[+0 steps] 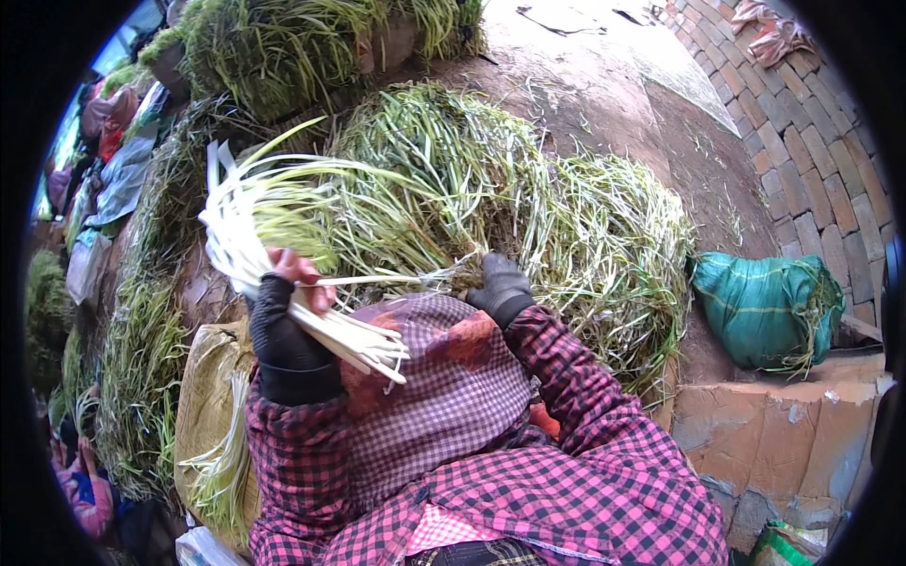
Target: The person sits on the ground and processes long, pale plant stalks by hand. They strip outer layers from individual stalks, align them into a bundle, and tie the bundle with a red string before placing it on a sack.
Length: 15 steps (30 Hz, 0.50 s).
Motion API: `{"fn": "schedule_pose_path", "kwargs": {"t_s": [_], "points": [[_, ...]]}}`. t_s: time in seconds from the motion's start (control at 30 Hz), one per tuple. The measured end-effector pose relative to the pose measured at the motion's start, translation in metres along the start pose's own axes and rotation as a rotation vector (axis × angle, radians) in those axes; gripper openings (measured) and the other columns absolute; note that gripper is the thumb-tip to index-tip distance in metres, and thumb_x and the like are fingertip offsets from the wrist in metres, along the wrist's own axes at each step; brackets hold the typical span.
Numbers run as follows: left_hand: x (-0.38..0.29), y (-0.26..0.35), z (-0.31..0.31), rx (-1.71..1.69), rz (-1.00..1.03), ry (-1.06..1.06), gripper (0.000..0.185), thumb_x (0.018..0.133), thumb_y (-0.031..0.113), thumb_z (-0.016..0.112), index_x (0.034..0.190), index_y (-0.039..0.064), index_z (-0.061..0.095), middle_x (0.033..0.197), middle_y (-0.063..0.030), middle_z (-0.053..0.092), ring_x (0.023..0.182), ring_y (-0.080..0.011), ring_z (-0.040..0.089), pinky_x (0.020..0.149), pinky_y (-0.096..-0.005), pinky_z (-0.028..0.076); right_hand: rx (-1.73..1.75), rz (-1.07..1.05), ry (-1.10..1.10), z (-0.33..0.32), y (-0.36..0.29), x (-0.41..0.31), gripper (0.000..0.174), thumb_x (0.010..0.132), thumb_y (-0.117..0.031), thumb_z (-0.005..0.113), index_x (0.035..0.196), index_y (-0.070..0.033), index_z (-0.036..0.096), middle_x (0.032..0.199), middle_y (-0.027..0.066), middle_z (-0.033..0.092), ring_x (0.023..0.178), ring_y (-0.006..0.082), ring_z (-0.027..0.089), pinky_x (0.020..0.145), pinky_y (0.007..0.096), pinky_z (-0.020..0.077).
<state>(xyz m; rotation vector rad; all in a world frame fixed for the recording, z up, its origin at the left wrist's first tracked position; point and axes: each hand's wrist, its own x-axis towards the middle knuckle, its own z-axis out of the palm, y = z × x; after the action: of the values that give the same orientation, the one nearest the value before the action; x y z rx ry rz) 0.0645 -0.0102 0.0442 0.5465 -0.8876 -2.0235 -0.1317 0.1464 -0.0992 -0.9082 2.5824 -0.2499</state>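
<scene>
My left hand, in a dark fingerless glove, is closed around a bundle of long pale stalks. Their white ends point down to the right over my checked apron, and their yellow-green leaves fan out at the upper left. A single pale stalk runs from this hand towards the right one. My right hand, in a dark glove, is at the near edge of a large heap of green and straw-coloured leafy stalks. Its fingertips are partly hidden among the stalks; whether they grip any cannot be made out.
A yellow sack with a loose bunch of pale stalks lies at my left. More leafy heaps stand behind and to the left. A green sack is at the right, beside brick paving. Another person is at the lower left.
</scene>
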Motion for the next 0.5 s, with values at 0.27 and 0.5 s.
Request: {"fn": "schedule_pose_path", "kwargs": {"t_s": [0.27, 0.5], "points": [[-0.011, 0.011, -0.009, -0.047, 0.053, 0.034, 0.015, 0.088, 0.012, 0.051, 0.101, 0.009, 0.045, 0.069, -0.0044, 0.051, 0.047, -0.0125, 0.045, 0.053, -0.0295, 0.041, 0.519, 0.071, 0.152, 0.054, 0.052, 0.016, 0.032, 0.075, -0.014, 0.064, 0.105, -0.006, 0.055, 0.091, 0.0121, 0.063, 0.083, 0.0217, 0.06, 0.075, 0.0316, 0.0474], [0.001, -0.011, 0.0, -0.066, -0.052, 0.018, 0.017, 0.087, 0.012, 0.052, 0.102, 0.009, 0.045, 0.069, -0.0042, 0.05, 0.047, -0.0121, 0.045, 0.052, -0.03, 0.042, 1.023, -0.023, 0.541, -0.027, 0.143, -0.017, 0.036, 0.076, -0.002, 0.061, 0.111, -0.001, 0.053, 0.095, 0.0035, 0.062, 0.085, 0.0113, 0.057, 0.073, 0.0257, 0.0452]]}}
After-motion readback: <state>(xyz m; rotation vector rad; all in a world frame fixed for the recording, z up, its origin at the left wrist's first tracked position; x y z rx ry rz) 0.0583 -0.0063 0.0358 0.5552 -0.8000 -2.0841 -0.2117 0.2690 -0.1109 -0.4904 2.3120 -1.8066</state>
